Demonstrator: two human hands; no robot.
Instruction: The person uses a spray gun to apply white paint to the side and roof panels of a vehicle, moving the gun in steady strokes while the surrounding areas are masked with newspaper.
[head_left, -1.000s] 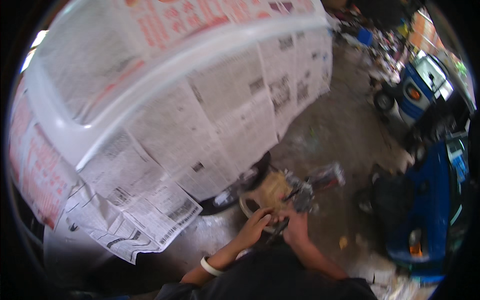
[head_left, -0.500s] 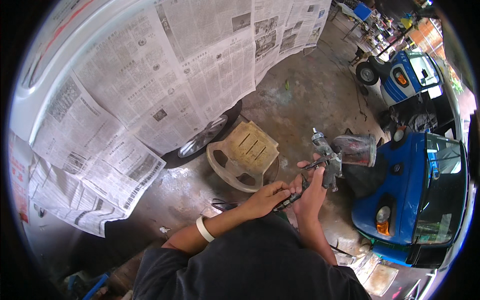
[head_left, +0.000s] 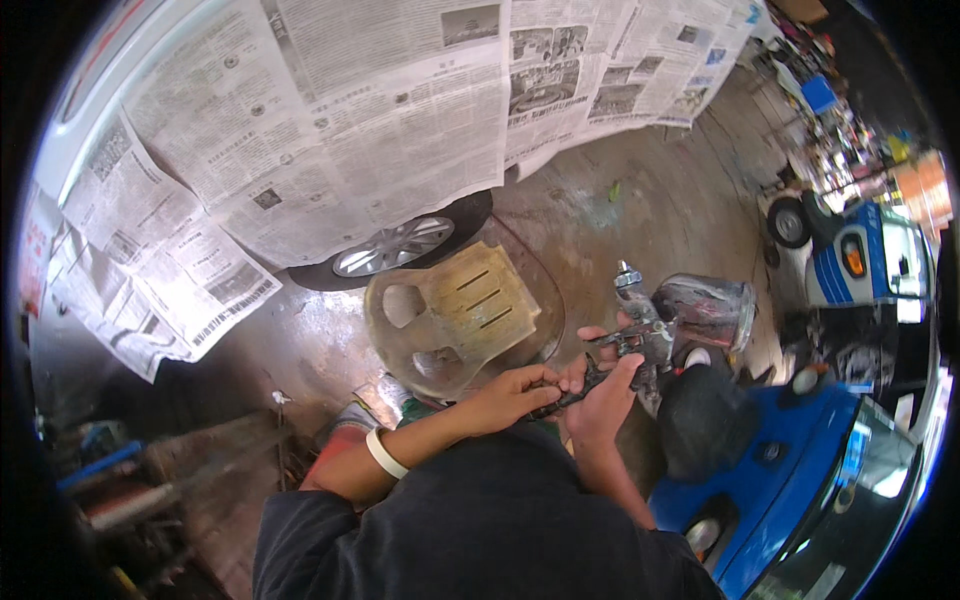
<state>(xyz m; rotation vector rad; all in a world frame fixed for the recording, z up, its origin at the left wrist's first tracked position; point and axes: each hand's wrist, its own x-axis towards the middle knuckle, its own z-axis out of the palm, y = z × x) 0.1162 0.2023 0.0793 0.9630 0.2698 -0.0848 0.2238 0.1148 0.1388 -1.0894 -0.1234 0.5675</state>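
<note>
My right hand (head_left: pixel 603 405) is wrapped round the handle of a paint-stained spray gun (head_left: pixel 655 338). A cloudy, reddish-smeared paint cup (head_left: pixel 712 310) is fixed to the gun and lies tilted out to the right. My left hand (head_left: pixel 520 393), with a pale band on its wrist, pinches a dark fitting (head_left: pixel 548 410) at the lower end of the gun's handle. Both hands are close together in front of my dark shirt. Beyond them stands a worn yellowish plastic chair (head_left: pixel 468 305), apart from the gun.
A car covered with newspaper sheets (head_left: pixel 370 130) fills the upper left, its wheel (head_left: pixel 395 248) showing beneath. On the right are a blue vehicle (head_left: pixel 770 470) and a smaller blue-and-white one (head_left: pixel 860 255). A thin hose (head_left: pixel 545 270) curves over the stained floor. Clutter lies lower left.
My view has turned, so the chair sits further left and the near blue vehicle lower. A shoe and part of a leg now show by my left forearm. Both hands keep their hold.
</note>
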